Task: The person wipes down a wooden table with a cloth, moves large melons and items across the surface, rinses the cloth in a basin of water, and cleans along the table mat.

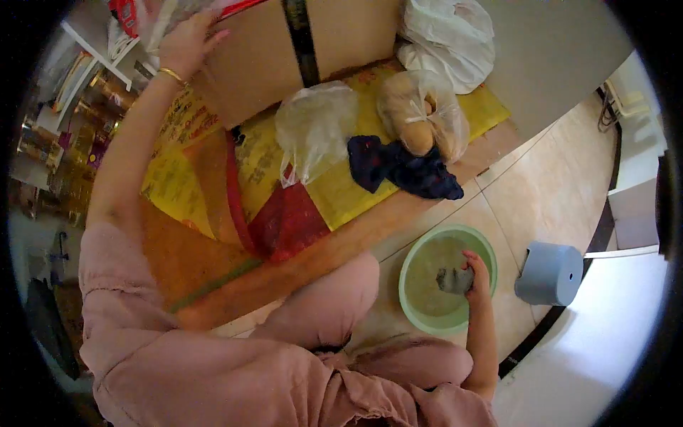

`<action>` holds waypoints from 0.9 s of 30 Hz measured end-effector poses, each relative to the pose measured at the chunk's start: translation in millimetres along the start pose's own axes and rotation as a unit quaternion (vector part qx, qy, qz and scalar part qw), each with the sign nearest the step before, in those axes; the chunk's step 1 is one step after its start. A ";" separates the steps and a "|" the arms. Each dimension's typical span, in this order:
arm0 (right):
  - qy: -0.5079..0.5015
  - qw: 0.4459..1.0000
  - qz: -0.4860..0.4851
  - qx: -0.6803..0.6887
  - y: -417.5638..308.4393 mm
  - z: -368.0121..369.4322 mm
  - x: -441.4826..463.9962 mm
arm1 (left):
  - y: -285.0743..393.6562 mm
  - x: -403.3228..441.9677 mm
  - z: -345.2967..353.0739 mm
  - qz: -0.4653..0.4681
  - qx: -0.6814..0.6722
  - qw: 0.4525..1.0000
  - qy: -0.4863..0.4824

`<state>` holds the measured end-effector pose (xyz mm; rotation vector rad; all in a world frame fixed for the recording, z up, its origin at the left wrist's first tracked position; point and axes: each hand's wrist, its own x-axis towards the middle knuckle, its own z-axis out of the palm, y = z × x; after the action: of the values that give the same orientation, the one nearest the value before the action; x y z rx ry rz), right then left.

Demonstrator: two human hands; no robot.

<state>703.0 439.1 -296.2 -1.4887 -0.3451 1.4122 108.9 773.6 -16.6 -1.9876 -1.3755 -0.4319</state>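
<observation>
My right hand (478, 274) is closed on a small grey cloth (454, 280), holding it over a pale green basin (491, 250). Cloudy-looking water fills the inside of the basin, which stands on the tiled floor. Far to the upper left, my left hand (188, 44) reaches up to the top of a cardboard box (249, 53), with a bracelet at its wrist. Its visible fingers are stretched out and apart, beside some crumpled whitish plastic (169, 23). Its other fingertips cannot be made out clearly.
A low wooden surface with a yellow and red cover (363, 203) carries a clear plastic bag (313, 132), a dark blue cloth (405, 169), a tied bag of brown items (416, 117) and a white bag (452, 43). A blue stool (548, 274) stands right of the basin. Shelves (85, 71) line the left.
</observation>
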 end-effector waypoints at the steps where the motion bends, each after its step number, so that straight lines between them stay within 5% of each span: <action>1: 0.002 1.000 0.012 0.004 0.3 1.9 -1.8 | -11.1 3.3 2.2 -0.012 -0.006 1.000 -0.026; 16: 0.009 1.000 -0.018 -0.008 16.5 5.1 -2.7 | -41.1 15.4 21.9 0.037 0.044 0.998 -0.033; 27: 0.068 0.984 0.110 0.120 51.6 -23.8 4.9 | -43.6 10.1 26.7 -0.009 0.097 0.992 -0.086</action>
<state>703.6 408.9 -344.6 -1.4455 0.0772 1.4562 70.2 808.4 -14.9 -1.8890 -1.4828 -0.1302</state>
